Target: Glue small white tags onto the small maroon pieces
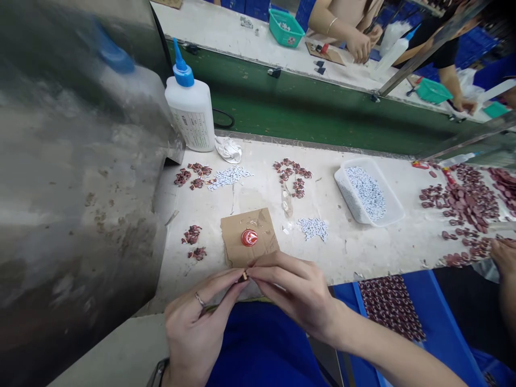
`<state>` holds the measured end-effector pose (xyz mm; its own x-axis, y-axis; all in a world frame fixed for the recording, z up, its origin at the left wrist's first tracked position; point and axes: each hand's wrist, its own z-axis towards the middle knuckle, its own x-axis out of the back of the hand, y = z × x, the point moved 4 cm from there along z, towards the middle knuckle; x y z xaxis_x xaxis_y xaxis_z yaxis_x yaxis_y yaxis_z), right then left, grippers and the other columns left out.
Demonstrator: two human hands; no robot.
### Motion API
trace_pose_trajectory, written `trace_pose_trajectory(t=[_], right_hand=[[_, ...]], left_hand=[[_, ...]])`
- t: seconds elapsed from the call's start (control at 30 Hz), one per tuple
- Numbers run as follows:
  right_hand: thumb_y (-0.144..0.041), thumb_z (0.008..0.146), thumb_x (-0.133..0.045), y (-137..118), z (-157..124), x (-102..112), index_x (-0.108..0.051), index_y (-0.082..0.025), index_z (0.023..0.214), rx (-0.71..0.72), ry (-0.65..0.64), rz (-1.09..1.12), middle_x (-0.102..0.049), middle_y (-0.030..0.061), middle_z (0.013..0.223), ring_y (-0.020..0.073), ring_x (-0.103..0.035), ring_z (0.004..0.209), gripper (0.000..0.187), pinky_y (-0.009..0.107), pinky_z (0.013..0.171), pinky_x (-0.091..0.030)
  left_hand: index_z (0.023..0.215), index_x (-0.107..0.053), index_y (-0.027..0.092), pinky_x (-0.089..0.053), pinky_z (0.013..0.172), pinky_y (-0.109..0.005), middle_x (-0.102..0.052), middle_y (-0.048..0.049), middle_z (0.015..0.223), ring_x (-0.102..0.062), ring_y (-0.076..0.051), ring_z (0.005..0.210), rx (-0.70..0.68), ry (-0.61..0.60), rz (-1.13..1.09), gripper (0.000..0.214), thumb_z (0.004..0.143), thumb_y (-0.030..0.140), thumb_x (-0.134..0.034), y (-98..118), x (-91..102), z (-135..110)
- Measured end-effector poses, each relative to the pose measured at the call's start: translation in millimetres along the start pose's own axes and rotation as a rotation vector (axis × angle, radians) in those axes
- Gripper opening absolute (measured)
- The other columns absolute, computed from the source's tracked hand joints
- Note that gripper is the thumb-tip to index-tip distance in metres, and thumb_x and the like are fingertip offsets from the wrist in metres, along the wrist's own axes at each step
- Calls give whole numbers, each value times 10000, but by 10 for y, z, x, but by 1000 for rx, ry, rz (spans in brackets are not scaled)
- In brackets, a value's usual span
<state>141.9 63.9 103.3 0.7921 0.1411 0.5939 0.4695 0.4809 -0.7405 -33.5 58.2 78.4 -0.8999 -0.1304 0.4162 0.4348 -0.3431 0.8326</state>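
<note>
My left hand [201, 314] pinches a small dark brown piece [242, 277] with a tan part, close to the table's front edge. The fingertips of my right hand [296, 290] are closed on the same piece from the other side; they hide much of it. Just beyond my fingers lies a square of brown cardboard [233, 244]. On it sits a red and white bottle cap [249, 237] with a shiny wet-looking inside. Small clusters of brown pieces [192, 234] lie to the left, and a little pile of tiny white-and-blue parts [313, 229] is to the right.
A white glue bottle [190, 110] with a blue nozzle stands by the metal housing [80, 177]. A clear tub [397, 209] holds tiny white parts. Many brown pieces [467, 199] cover the right end. Co-workers' hands [358, 45] are across the green divider [282, 102].
</note>
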Motion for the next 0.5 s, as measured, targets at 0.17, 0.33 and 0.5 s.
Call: trace_pose_trajectory(t=[0.17,0.33,0.5], right_hand=[[-65,1028,-553,-106,-1,43,-676,-82,1186,149,42,-180,-761,136,1019,181,-741,886,201,284,723,-640],[-82,1007,-597,-118,6,173,-683,-137,1197,50,18,-48,-744,105,994,165,-731,848,215,274,694,-637],[-166,929,-746,-64,13,294,-649,-192,1305,-188,63,214,-726,79,1073,182,-718,972,389,314,821,-636]], left_hand=[[1049,-733,225,-620,852,-139,-775,67,971,-746,-73,782,-61,20,-34,291,819,51,-772,53,-32,35],[1056,-721,257,-594,865,-98,-769,99,1012,-734,-33,801,-36,-1,-80,297,840,56,-756,103,-75,27],[1143,-695,271,-624,845,-142,-774,90,1022,-757,-69,838,16,-28,-74,346,852,96,-763,112,-78,-24]])
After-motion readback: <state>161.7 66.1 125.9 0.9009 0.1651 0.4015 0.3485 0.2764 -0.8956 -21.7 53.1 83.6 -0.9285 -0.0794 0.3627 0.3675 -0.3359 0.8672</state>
